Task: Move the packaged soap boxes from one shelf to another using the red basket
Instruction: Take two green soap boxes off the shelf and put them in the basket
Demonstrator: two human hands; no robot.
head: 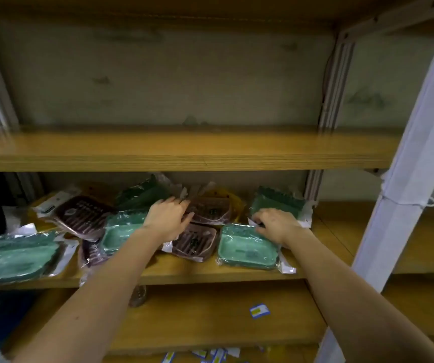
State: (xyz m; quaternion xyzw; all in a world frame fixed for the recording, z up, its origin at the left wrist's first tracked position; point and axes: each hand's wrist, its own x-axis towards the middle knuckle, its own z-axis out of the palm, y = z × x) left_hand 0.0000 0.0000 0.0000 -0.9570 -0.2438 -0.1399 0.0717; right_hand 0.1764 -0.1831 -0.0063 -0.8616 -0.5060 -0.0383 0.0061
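Riskily, the right hand (276,224) pinches only a wrapper flap (252,222) while straight fingers of the left hand (168,219) press a brown soap box (212,211), so either pack could slip.

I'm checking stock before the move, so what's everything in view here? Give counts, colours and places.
green soap boxes: at least five, green, clear-wrapped, spread across the middle shelf
brown soap boxes: about four, dark brown, wrapped, among the green ones
yellow package: one, yellow, back of the middle shelf, mostly hidden
shelf boards: several levels, wood-coloured
upright post: one, white, on the right
paper labels: one blue-and-yellow on the lower board, more at the bottom edge
left hand: one, fingers straight, over a brown box at the back
right hand: one, pinches the wrap edge of a green box
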